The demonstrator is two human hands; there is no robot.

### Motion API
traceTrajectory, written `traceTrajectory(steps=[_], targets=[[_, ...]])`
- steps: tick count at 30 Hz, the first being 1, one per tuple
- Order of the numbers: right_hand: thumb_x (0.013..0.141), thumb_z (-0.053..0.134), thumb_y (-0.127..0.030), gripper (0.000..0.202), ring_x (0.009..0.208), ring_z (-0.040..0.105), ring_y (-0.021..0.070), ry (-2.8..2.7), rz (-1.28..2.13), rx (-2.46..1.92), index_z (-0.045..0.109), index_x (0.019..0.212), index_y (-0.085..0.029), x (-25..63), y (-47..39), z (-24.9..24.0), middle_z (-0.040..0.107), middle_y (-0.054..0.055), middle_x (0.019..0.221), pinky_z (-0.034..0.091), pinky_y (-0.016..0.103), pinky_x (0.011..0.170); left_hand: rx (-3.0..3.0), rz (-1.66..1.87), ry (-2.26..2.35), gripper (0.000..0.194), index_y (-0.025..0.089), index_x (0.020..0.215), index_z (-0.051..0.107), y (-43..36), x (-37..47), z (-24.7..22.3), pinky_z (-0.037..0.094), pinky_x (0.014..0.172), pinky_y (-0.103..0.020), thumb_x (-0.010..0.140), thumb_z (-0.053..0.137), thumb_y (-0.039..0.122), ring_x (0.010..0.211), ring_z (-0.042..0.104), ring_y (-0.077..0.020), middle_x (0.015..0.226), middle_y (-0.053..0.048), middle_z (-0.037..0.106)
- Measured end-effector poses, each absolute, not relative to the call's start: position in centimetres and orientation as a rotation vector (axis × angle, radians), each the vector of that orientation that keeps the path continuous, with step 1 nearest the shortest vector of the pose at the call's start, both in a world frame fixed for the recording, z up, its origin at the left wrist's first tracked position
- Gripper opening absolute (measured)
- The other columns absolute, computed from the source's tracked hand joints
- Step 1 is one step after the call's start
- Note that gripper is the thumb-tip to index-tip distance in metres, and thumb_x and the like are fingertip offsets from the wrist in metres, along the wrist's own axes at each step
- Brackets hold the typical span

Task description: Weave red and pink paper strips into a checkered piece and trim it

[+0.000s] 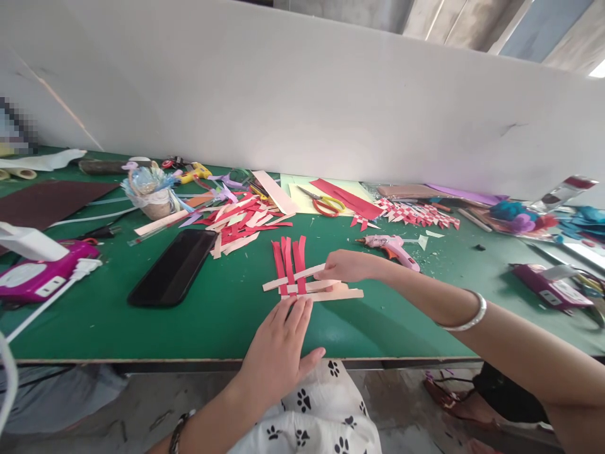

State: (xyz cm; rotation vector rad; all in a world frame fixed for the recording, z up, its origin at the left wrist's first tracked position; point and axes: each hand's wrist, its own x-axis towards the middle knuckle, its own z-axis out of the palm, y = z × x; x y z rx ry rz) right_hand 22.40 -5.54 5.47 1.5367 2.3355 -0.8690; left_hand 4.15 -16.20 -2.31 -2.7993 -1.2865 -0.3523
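Note:
Red paper strips (299,253) stand upright on the green table, crossed by pale pink strips (335,295) in a small weave. My left hand (278,350) lies flat at the lower edge of the weave, fingertips on the lowest strips and thumb spread out to the right. Coming in from the right, my right hand (343,266) has its fingers closed on the right end of the upper pale strip (278,284). That strip slants across the red ones. The tips of the right fingers are partly hidden.
Behind the weave lie a pile of cut strips (246,221), scissors (326,203) and woven pieces (416,213). A black phone (172,268) is at the left, a pink glue gun (392,248) at the right. Purple power strips (551,287) sit at both sides.

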Motion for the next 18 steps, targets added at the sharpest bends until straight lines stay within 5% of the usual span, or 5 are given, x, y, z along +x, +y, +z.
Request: traceTrajectory(steps=[10, 18], targets=[[0.074, 0.051, -0.037, 0.038, 0.045, 0.028, 0.0075, 2.33, -0.808, 1.499, 0.042, 0.044, -0.017, 23.5, -5.6, 4.6, 0.031, -0.003, 0.046, 0.018, 0.027, 0.047, -2.817, -0.383, -1.28, 0.062, 0.007, 0.132, 0.038, -16.2, 4.1, -2.3, 0.04, 0.096, -0.043, 0.084, 0.045, 0.047, 0.117, 0.043, -0.0297, 0.13, -0.015, 0.048], [0.08, 0.045, -0.038, 0.039, 0.044, 0.024, 0.0071, 2.292, -0.864, 1.515, 0.045, 0.048, -0.017, 23.1, -6.9, 6.5, 0.035, -0.003, 0.047, 0.018, 0.025, 0.045, -2.806, -0.362, -1.281, 0.063, 0.007, 0.131, 0.04, -16.2, 4.1, -2.4, 0.04, 0.096, -0.042, 0.084, 0.046, 0.048, 0.117, 0.043, -0.0298, 0.13, -0.014, 0.049]])
